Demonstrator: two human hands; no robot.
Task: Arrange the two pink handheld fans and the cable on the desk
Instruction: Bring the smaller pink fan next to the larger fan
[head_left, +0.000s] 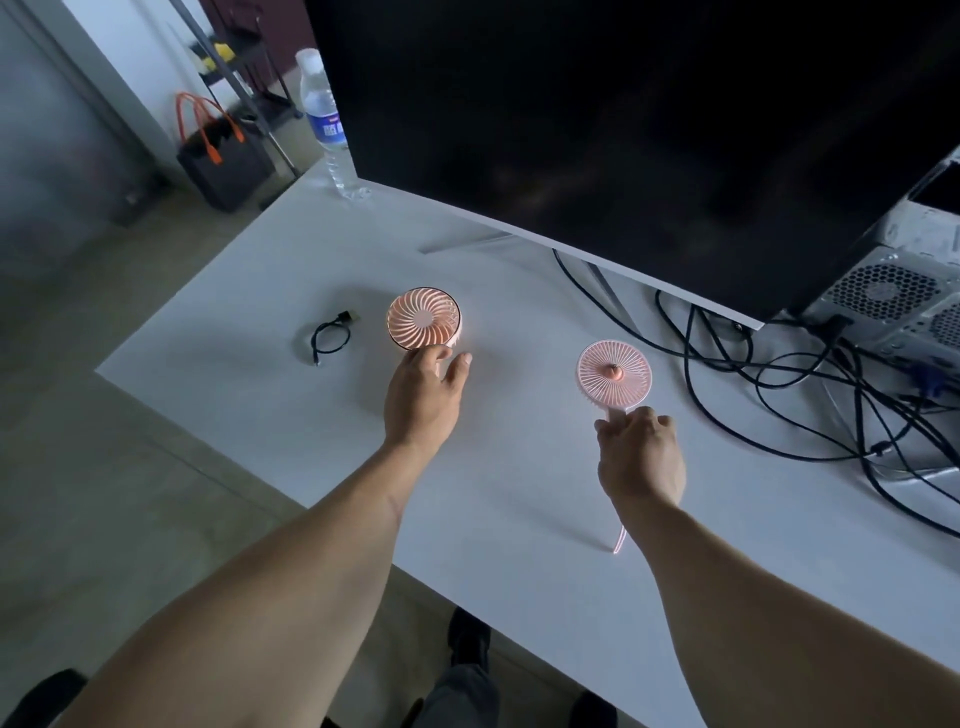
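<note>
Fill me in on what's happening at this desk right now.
A person stands at a white desk, one hand on each of two pink handheld fans. The left hand is at the base of the darker pink fan; the right hand covers the handle of the paler fan, whose strap trails toward the desk edge. A short black cable lies coiled and untouched left of the fans. Whether either hand has closed its grip is unclear.

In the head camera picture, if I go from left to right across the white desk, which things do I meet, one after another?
Small black cable → darker pink fan with the left hand at it → paler pink fan with the right hand on its handle → tangle of black cables → computer case.
</note>
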